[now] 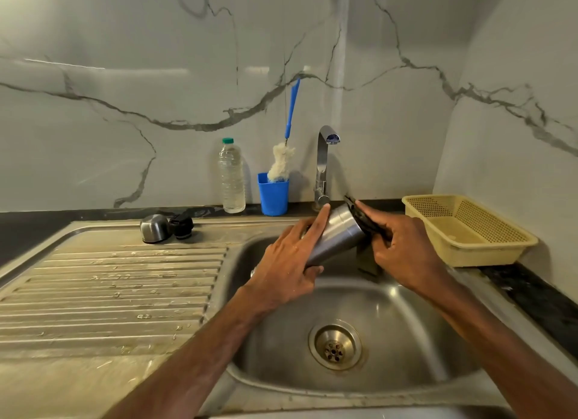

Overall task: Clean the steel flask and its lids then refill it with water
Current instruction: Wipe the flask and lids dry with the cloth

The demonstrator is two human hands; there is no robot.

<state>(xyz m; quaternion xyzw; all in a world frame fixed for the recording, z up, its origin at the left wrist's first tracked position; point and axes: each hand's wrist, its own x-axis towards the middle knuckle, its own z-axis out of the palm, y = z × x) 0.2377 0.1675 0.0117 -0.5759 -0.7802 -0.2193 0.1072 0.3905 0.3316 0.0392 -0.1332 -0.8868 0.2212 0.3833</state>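
- The steel flask (339, 235) is a plain brushed-metal cylinder with a dull shine. It is held tilted above the sink bowl (400, 309), one end raised toward the back right and the other lower to the left. The left hand (283, 262) grips its lower part, forefinger stretched along the body. The right hand (403, 246) holds a dark pad (359, 217) against its raised end.
- The steel lid (154, 228), a small domed cup, rests on the draining board (125, 278) near its back edge.
- The black lid (181, 226) sits just to the right of the steel one, very close to it.
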